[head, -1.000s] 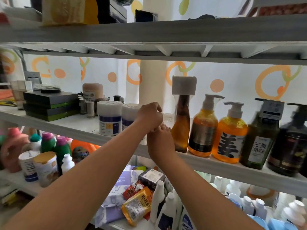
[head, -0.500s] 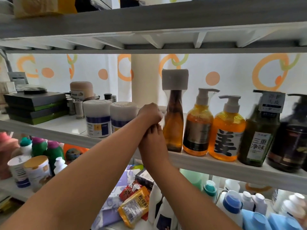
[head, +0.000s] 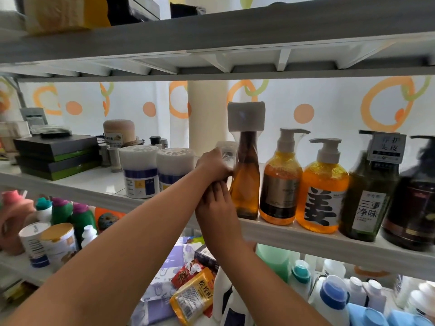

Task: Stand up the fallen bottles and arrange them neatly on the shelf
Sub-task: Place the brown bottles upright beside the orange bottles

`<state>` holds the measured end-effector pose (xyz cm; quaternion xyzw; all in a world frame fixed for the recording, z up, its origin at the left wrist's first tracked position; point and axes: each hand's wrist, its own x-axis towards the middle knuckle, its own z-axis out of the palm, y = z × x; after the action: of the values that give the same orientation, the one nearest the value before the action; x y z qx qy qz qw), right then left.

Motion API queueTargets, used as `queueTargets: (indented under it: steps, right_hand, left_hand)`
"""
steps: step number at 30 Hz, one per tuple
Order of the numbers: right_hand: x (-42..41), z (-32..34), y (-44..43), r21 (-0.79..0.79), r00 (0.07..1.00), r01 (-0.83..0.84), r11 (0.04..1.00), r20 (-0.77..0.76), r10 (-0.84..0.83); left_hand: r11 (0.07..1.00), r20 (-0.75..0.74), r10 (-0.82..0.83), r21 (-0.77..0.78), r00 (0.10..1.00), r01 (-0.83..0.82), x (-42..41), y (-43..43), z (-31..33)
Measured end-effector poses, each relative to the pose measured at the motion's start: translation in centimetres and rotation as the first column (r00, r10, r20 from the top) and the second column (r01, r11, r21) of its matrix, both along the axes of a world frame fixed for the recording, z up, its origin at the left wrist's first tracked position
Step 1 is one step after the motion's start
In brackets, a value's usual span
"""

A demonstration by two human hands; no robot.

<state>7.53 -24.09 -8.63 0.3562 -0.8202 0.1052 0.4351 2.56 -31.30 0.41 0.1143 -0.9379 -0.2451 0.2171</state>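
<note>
Head: clear bottle upright, left hand.

amber bottle, orange-ringed white curtain

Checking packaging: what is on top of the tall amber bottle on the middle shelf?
A white foam block covers the top of the tall amber bottle. Any cap or pump beneath it is hidden.

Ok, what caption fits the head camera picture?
Left hand grips a clear bottle beside the amber bottle, right hand just below.
</note>
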Motion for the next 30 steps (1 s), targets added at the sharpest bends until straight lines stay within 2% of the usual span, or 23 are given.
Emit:
queueTargets:
  steps: [9, 20, 26, 30]
  right_hand:
    - [-0.6, -1.0, 0.4, -0.043, 0.995, -0.077, 0.996, -0.063, 0.074]
    - [-0.3, -2.6, 0.5, -0.128, 0.99, -0.142, 0.982, -0.031, 0.139]
    - [-0.4, -3.7, 0.7, -0.131, 0.983, -0.182, 0.975, -0.013, 0.182]
    - [-0.5, -4.4, 0.8, -0.109, 0.983, -0.179, 0.978, 0.006, 0.181]
  left_hand:
    - [0.997, -0.099, 0.078, 0.023, 0.992, -0.076, 0.7, 0.1, -0.3]
    - [0.985, -0.288, 0.154, 0.124, 0.945, -0.123, 2.1, 0.9, -0.6]
    - [0.955, -0.424, 0.168, 0.295, 0.89, -0.04, 2.4, 0.8, -1.8]
    - [0.935, -0.48, 0.16, 0.355, 0.862, 0.024, 2.8, 0.8, -2.7]
